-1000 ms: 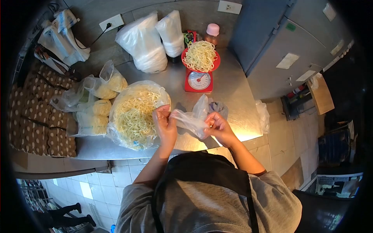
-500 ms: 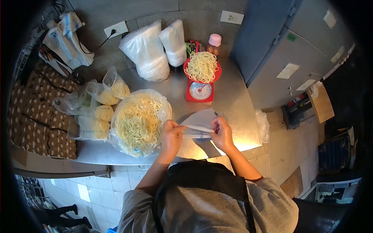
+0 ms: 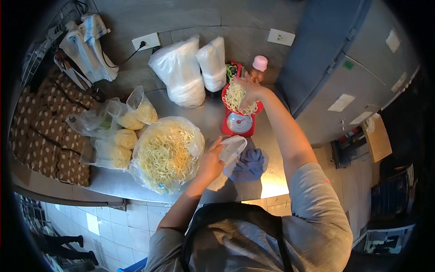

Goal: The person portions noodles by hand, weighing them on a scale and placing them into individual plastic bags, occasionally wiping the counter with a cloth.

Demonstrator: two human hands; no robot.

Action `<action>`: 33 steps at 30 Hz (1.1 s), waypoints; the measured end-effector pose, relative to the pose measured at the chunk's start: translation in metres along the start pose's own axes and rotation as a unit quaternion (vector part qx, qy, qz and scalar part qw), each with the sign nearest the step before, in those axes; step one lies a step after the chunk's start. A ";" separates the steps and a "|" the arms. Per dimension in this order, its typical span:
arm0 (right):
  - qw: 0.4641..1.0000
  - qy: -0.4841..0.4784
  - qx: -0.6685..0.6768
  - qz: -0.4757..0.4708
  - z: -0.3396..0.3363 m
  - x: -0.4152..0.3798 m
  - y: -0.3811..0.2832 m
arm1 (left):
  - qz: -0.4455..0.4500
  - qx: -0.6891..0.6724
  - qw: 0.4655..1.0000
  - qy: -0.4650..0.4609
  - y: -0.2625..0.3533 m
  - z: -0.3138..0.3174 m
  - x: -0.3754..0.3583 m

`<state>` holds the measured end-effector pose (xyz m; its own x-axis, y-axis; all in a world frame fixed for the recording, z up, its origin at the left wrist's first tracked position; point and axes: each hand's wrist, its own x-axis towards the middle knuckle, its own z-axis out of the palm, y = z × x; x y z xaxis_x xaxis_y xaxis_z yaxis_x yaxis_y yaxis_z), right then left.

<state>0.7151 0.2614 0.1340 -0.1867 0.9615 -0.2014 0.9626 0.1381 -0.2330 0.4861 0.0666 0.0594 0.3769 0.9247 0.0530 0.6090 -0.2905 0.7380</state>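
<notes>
My left hand (image 3: 212, 161) holds a clear plastic bag (image 3: 233, 149), its mouth spread open, just below the red scale (image 3: 239, 123). My right hand (image 3: 250, 89) reaches over the scale's red pan and rests on the pile of noodles (image 3: 235, 97), its fingers spread. Left of my left hand sits a large plastic-lined heap of noodles (image 3: 165, 154). A crumpled blue-grey cloth (image 3: 247, 165) lies on the metal table right of the bag.
Filled noodle bags (image 3: 120, 143) stand at the left beside a brown dotted cloth (image 3: 50, 131). Two wrapped white packs (image 3: 181, 75) and a pink-capped bottle (image 3: 259, 68) are by the wall. A grey cabinet (image 3: 335, 68) stands at the right. Another person's legs (image 3: 68, 245) show at the lower left.
My right hand has left the bag and moved up onto the noodles in the pan. The bag has been opened in my left hand, and the blue-grey cloth is now uncovered.
</notes>
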 end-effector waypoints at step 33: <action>0.793 0.167 0.576 -0.107 0.124 -0.124 -0.021 | -0.181 -0.464 0.846 -0.189 -0.007 0.016 0.100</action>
<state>0.6937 0.1096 0.0460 -0.0739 0.9811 0.1786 0.0619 0.1832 -0.9811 0.5305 0.1571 0.0489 0.5870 0.7156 -0.3786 -0.0124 0.4755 0.8796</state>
